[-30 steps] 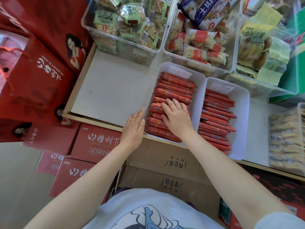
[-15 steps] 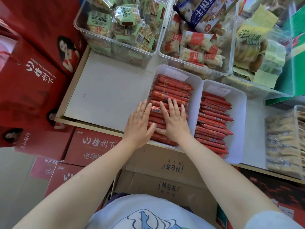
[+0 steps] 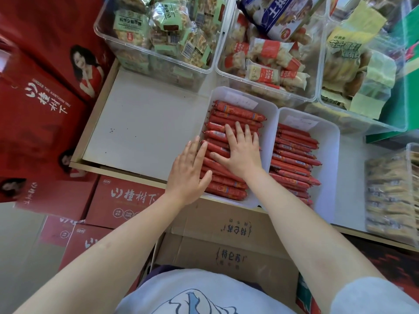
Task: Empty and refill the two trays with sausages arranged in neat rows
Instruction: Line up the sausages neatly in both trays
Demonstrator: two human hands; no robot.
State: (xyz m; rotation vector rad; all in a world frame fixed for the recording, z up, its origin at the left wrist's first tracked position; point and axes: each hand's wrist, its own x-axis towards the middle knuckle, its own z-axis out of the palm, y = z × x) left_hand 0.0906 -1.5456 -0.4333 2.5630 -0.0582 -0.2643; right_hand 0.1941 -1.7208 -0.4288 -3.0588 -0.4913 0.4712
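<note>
Slid toward twelve o'clock since before: right hand (image 3: 242, 152) flat on sausages (image 3: 229, 114); left hand (image 3: 188, 171) flat alongside. Press evenly, squaring rows in tray (image 3: 269, 123).

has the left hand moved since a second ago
Yes. The left hand slid right from the bare shelf onto the left tray's near-left edge, its fingers now over the sausages.

Two sausage trays (image 3: 269, 109) (image 3: 333, 141) side by side before bins (image 3: 158, 71).
</note>
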